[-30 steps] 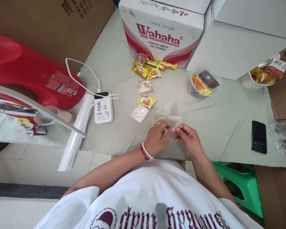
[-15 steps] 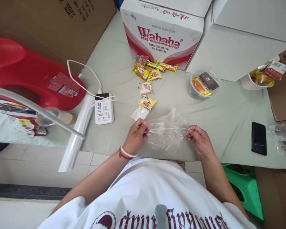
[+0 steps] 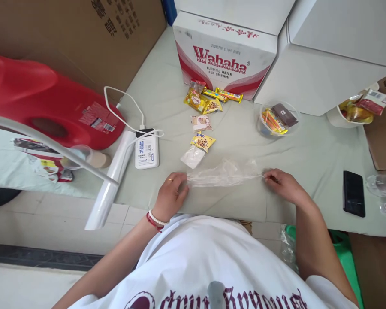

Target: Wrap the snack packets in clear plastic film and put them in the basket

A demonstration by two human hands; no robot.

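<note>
A clear plastic bag point(image 3: 223, 175) is stretched flat on the grey-green cloth point(image 3: 309, 159) near the front edge. My left hand point(image 3: 171, 195) pinches its left end and my right hand point(image 3: 281, 184) pinches its right end. Just beyond the bag lie a small white packet point(image 3: 193, 156), a yellow cookie packet point(image 3: 203, 141) and a pale snack packet point(image 3: 201, 122). Farther back, several yellow snack packets point(image 3: 206, 99) are heaped against a red and white Wahaha box point(image 3: 227, 58).
A clear cup of snacks point(image 3: 277, 118) stands at the right back, a white bowl of snacks point(image 3: 357, 109) farther right. A black phone point(image 3: 353, 193) lies right. A white power bank point(image 3: 146, 150), a plastic roll point(image 3: 111, 180) and a red object point(image 3: 48, 105) are left.
My hands moved apart from a pinch at the middle, pulling the clear bag open and wide, then lowered it taut onto the cloth.
</note>
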